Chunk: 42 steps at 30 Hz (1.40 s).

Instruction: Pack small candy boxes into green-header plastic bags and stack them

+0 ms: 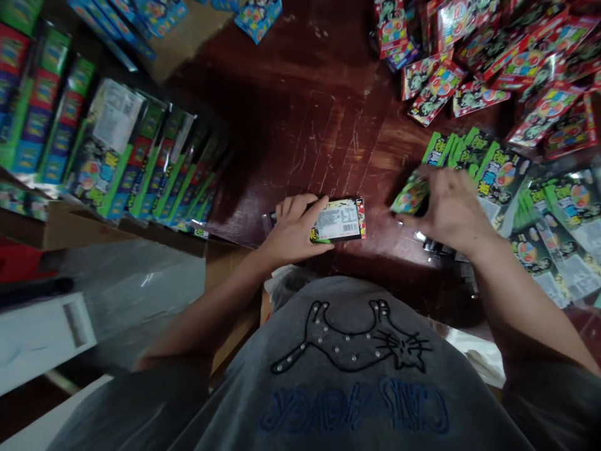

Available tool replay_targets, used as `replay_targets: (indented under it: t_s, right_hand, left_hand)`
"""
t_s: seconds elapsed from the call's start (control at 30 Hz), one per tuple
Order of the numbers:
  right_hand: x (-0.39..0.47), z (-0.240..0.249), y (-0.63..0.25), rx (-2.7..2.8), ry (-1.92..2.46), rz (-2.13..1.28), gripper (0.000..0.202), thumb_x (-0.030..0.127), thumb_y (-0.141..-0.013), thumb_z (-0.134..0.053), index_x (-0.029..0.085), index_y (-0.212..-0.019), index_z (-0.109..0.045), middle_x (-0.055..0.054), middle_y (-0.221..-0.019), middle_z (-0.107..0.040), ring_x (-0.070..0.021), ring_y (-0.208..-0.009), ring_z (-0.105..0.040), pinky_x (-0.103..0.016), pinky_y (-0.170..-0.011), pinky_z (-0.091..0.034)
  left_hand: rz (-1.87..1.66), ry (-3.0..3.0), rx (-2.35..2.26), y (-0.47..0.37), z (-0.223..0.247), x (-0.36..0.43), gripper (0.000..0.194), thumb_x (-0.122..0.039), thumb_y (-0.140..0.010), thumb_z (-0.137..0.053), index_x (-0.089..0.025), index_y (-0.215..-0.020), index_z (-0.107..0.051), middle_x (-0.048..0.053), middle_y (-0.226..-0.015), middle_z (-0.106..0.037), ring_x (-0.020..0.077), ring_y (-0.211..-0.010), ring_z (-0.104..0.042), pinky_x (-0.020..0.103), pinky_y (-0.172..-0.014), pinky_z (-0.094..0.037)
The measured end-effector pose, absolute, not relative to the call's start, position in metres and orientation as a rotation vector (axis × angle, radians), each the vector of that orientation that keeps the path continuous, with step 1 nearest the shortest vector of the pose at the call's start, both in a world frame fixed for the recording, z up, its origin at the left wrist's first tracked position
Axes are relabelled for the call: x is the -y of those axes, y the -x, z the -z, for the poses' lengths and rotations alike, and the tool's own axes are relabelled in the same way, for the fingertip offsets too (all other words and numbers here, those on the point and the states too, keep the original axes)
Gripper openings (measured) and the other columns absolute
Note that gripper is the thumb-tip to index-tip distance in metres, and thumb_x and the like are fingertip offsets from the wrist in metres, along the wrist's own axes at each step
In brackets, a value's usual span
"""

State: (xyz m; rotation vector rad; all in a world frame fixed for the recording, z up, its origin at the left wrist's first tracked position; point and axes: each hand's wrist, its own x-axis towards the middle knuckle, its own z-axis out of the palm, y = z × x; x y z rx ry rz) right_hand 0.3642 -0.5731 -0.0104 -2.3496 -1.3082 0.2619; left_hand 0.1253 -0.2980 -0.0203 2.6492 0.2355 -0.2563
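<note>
My left hand (297,227) is closed over one end of a small packet (339,220), which lies on the dark red table near my body. A white printed label faces up on this packet, and black, green and red edges show around it. My right hand (451,203) grips a green packet (411,193) between thumb and fingers, slightly blurred and tilted. It is over the left end of a row of green-and-black packets (500,174). Clear wrapping edges show under my right hand, and its fingertips are partly hidden.
At the left, a cardboard box (79,227) holds several upright clear packs (106,147) of multicoloured packets. Red packets (521,66) are heaped at the far right. Blue packets (257,17) lie at the far left on cardboard. More wrapped green packs (558,219) lie to the right.
</note>
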Motion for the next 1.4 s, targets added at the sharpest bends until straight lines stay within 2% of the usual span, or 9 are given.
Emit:
replay_targets:
  t_s: [0.1,0.23,0.43,0.7,0.9,1.0,1.2,1.3,1.4]
  right_hand:
    - [0.561,0.017,-0.349,1.671,2.049,-0.596,0.086,0.053,-0.09,-0.077,0.02,-0.163,-0.046,-0.019,-0.151,-0.061,-0.0429,-0.143,-0.057,-0.077,-0.127,-0.034]
    - [0.545,0.028,-0.346,1.769,1.855,-0.679,0.094,0.041,-0.091,-0.079,0.02,-0.171,-0.036,-0.019,-0.163,-0.049,-0.0386,-0.156,-0.046,-0.073,-0.135,-0.022]
    - [0.542,0.029,-0.359,1.744,1.892,-0.607,0.094,0.045,-0.091,-0.081,0.03,-0.172,-0.037,-0.014,-0.161,-0.057,-0.0388,-0.149,-0.054,-0.081,-0.133,-0.007]
    - [0.543,0.03,-0.354,1.718,1.954,-0.547,0.088,0.051,-0.092,-0.079,0.033,-0.17,-0.041,-0.009,-0.166,-0.056,-0.0395,-0.147,-0.055,-0.082,-0.132,-0.012]
    - [0.542,0.028,-0.363,1.613,2.109,-0.376,0.085,0.061,-0.093,-0.076,0.019,-0.162,-0.053,-0.02,-0.157,-0.061,-0.0445,-0.142,-0.056,-0.079,-0.133,-0.017]
    - [0.547,0.029,-0.343,1.607,2.099,-0.392,0.087,0.061,-0.097,-0.071,0.018,-0.168,-0.045,-0.02,-0.162,-0.056,-0.045,-0.146,-0.054,-0.082,-0.132,-0.017]
    - [0.565,0.02,-0.314,1.641,1.954,-0.58,0.1,0.05,-0.103,-0.066,0.032,-0.179,-0.005,-0.014,-0.185,-0.01,-0.044,-0.168,-0.024,-0.08,-0.133,-0.017]
    - [0.567,0.02,-0.309,1.634,1.921,-0.651,0.106,0.045,-0.105,-0.064,0.031,-0.177,0.012,-0.015,-0.185,-0.005,-0.0398,-0.171,-0.013,-0.076,-0.135,-0.018]
    - [0.567,0.024,-0.309,1.643,1.897,-0.644,0.1,0.04,-0.108,-0.057,0.03,-0.176,0.016,-0.015,-0.185,-0.005,-0.0373,-0.171,-0.009,-0.073,-0.136,-0.022]
  left_hand:
    - [0.263,-2.66,-0.206,-0.128,0.02,0.298,0.111,-0.057,-0.075,-0.091,-0.021,-0.167,-0.042,0.018,-0.153,-0.049,0.0419,-0.135,-0.046,0.054,-0.112,-0.037]
    - [0.283,-2.629,-0.19,-0.129,0.021,0.293,0.113,-0.057,-0.076,-0.091,-0.021,-0.169,-0.039,0.019,-0.157,-0.046,0.0437,-0.138,-0.043,0.057,-0.115,-0.034]
    - [0.278,-2.61,-0.186,-0.129,0.022,0.295,0.11,-0.055,-0.076,-0.091,-0.021,-0.168,-0.04,0.019,-0.156,-0.047,0.043,-0.138,-0.044,0.057,-0.116,-0.034]
    - [0.25,-2.611,-0.199,-0.128,0.024,0.297,0.11,-0.055,-0.076,-0.091,-0.024,-0.169,-0.039,0.017,-0.155,-0.047,0.0418,-0.137,-0.044,0.056,-0.114,-0.035]
    - [0.236,-2.61,-0.264,-0.131,0.021,0.305,0.11,-0.053,-0.076,-0.092,-0.023,-0.168,-0.04,0.018,-0.157,-0.047,0.0422,-0.138,-0.044,0.056,-0.114,-0.036]
    - [0.221,-2.6,-0.342,-0.131,0.02,0.311,0.109,-0.054,-0.076,-0.091,-0.023,-0.168,-0.041,0.018,-0.157,-0.047,0.0426,-0.137,-0.045,0.056,-0.113,-0.036]
    - [0.219,-2.612,-0.275,-0.132,0.02,0.31,0.111,-0.053,-0.075,-0.093,-0.023,-0.168,-0.04,0.019,-0.157,-0.047,0.0434,-0.138,-0.045,0.057,-0.113,-0.037]
    - [0.224,-2.626,-0.266,-0.134,0.02,0.309,0.111,-0.052,-0.076,-0.093,-0.021,-0.168,-0.04,0.02,-0.157,-0.047,0.0442,-0.138,-0.045,0.058,-0.113,-0.037]
    - [0.234,-2.649,-0.275,-0.136,0.019,0.31,0.109,-0.052,-0.077,-0.093,-0.018,-0.167,-0.041,0.021,-0.156,-0.047,0.044,-0.138,-0.045,0.058,-0.113,-0.037]
